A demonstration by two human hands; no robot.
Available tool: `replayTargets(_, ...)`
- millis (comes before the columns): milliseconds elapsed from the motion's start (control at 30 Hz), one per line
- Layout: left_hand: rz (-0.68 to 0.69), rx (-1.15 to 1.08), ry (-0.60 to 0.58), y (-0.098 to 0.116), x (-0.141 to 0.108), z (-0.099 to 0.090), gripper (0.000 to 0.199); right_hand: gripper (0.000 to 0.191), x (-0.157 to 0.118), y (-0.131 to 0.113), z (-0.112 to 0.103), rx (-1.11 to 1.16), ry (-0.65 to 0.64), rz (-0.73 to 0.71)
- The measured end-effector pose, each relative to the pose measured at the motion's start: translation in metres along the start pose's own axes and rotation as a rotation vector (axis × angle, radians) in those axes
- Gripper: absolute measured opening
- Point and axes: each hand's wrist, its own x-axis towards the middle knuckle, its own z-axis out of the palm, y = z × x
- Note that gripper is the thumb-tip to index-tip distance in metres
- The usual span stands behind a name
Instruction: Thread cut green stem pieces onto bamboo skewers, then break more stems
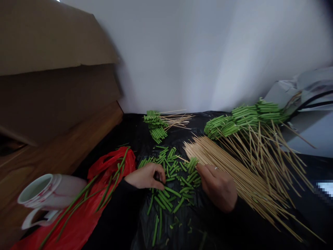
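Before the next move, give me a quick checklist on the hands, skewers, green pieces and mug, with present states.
1. Right hand holding the part-loaded skewer: ok.
2. That skewer's tip exposed beyond its threaded pieces: ok.
3. Left hand gripping a piece: cannot tell; its fingertips are among them.
4. Loose green pieces lined up: not ok, scattered at various angles.
5. Bare skewers beside the right hand: ok.
6. Mug apart from both hands: ok.
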Motion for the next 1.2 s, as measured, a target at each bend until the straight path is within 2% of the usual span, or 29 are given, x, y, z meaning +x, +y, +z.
replayTargets(67, 0.037, 0.067, -0.078, 0.002, -0.003, -0.001, 0.012, 0.021, 0.0, 0.0, 0.0, 0.003, 0.008, 0.0)
replayTargets(133, 0.04, 0.157, -0.056, 0.004, -0.005, 0.0, 0.01, 0.021, 0.0, 0.0, 0.0, 0.007, 0.009, -0.003)
replayTargets(267, -0.045, 0.292, 0.008, 0.008, -0.004, 0.003, 0.011, 0.022, -0.001, 0.0, 0.001, -0.006, 0.006, -0.008)
replayTargets(367, -0.067, 0.314, 0.024, 0.009, -0.004, 0.004, 0.008, 0.021, -0.001, 0.0, 0.002, -0.007, -0.003, -0.012)
replayTargets(533, -0.007, 0.253, 0.053, 0.006, -0.003, 0.003, 0.007, 0.021, 0.0, 0.001, 0.001, -0.014, 0.008, -0.012)
replayTargets(667, -0.016, 0.006, 0.207, 0.005, 0.001, 0.0, 0.016, 0.021, 0.002, -0.001, -0.003, 0.02, 0.042, 0.014)
replayTargets(767, -0.059, -0.28, 0.391, 0.006, 0.006, 0.003, 0.024, 0.021, 0.002, -0.002, -0.004, 0.035, 0.057, 0.012)
replayTargets(867, -0.134, -0.603, 0.51, 0.008, 0.013, 0.011, 0.035, 0.023, 0.0, -0.004, -0.003, 0.046, 0.059, -0.006)
replayTargets(933, -0.171, -0.836, 0.53, 0.008, 0.017, 0.018, 0.035, 0.023, 0.0, -0.005, -0.003, 0.052, 0.061, -0.01)
replayTargets(1033, -0.179, -1.113, 0.484, 0.009, 0.021, 0.025, 0.033, 0.02, 0.001, -0.009, -0.003, 0.064, 0.055, -0.01)
replayTargets(1200, -0.173, -1.277, 0.42, 0.013, 0.023, 0.028, 0.031, 0.02, 0.001, -0.012, -0.003, 0.078, 0.028, -0.018)
